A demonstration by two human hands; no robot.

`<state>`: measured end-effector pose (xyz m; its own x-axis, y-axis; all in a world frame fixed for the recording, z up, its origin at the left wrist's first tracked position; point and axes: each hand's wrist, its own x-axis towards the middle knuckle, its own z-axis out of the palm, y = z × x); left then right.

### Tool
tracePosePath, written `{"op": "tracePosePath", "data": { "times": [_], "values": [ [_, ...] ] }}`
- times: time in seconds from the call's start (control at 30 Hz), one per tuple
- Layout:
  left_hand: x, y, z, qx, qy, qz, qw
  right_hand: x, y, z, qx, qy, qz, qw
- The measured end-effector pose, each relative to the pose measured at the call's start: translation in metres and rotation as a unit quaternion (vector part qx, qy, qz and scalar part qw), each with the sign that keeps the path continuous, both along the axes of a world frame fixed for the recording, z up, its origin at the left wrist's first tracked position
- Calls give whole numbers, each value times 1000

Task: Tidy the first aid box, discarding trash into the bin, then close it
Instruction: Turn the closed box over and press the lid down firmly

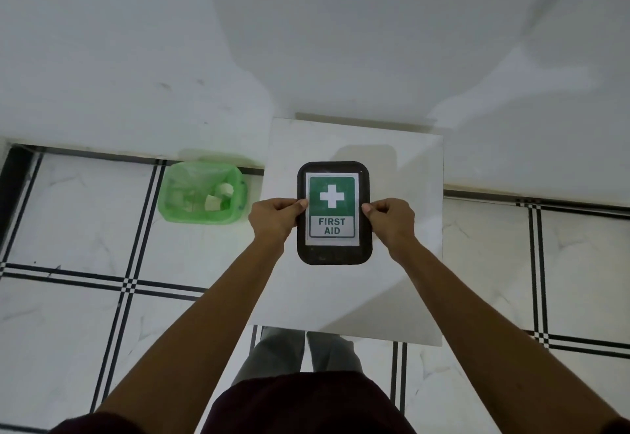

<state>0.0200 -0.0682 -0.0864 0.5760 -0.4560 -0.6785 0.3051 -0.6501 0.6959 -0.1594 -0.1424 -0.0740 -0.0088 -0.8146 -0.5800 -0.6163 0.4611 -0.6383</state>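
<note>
At the centre of the white table [402, 297], my two hands clamp the first aid box [334, 256] by its long sides: my left hand [274, 217] grips the left edge with the thumb lying over the rim, and my right hand [392, 219] grips the right edge the same way, fingers curled under or against the wall where I cannot see them. The box is closed, its dark lid facing up and carrying a label [332, 207] with a white cross on green and the words FIRST AID. The box lies flat on the table with its long axis running away from me. Bare tabletop surrounds it on every side, with the widest margin toward me and to my right; the near table edge sits just above my legs. The far table edge meets the white wall [306, 41]. To my left, off the table and down on the tiled floor [68, 229], stands the green bin [170, 208] against the base of the wall, lined with a thin bag and holding several pale crumpled scraps [218, 196]. The bin is well apart from the box, with open floor between it and my left forearm.
</note>
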Motion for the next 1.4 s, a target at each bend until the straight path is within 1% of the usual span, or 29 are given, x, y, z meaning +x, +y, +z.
{"op": "tracePosePath", "data": {
  "times": [0.1, 0.17, 0.23, 0.27, 0.3, 0.37, 0.43, 0.53, 0.6, 0.73, 0.9, 1.03, 1.1, 1.17, 1.3, 1.4],
  "values": [
    [4, -1, 6, -1, 31, -5, 1000, -3, -8, 3, 26, -15, 5, 1000],
    [8, -4, 8, 7, 44, -30, 999, -2, -14, 9, 37, -9, 33, 999],
    [11, -14, 10, -5, 40, -31, 999, 2, -21, 14, 23, 8, 73, 997],
    [12, -22, 11, -18, 41, -20, 999, 7, -26, 18, 12, 2, 77, 997],
    [12, -30, 12, -29, 41, -7, 999, 11, -30, 20, 4, -18, 64, 998],
    [12, -45, 12, -32, 30, 4, 999, 19, -37, 21, 2, -68, 3, 998],
    [12, -53, 12, -26, 32, 10, 999, 21, -41, 17, 12, -96, -59, 994],
    [16, -56, 8, -33, 22, 7, 999, 20, -40, 5, 8, -117, -76, 990],
    [17, -57, 7, -38, 29, 8, 999, 22, -41, 2, -3, -108, -76, 991],
    [18, -58, 6, -34, 40, 22, 998, 28, -45, 5, -58, -41, -57, 996],
    [15, -60, -1, -16, 21, 40, 999, 34, -40, -1, -83, -13, -82, 993],
    [7, -59, 2, -25, 124, 112, 986, 38, -39, -8, -98, -2, -98, 990],
    [1, -58, 2, -42, 132, 141, 980, 38, -40, -9, -88, -9, -108, 990],
    [-3, -56, -3, -62, 116, 163, 978, 37, -41, -10, -73, -15, -110, 991],
    [-11, -56, -12, -74, 45, 179, 980, 37, -47, -6, -47, -8, -101, 994],
    [-17, -56, -12, -78, -14, 167, 983, 36, -55, -5, 29, -31, -128, 991]
  ]
}}
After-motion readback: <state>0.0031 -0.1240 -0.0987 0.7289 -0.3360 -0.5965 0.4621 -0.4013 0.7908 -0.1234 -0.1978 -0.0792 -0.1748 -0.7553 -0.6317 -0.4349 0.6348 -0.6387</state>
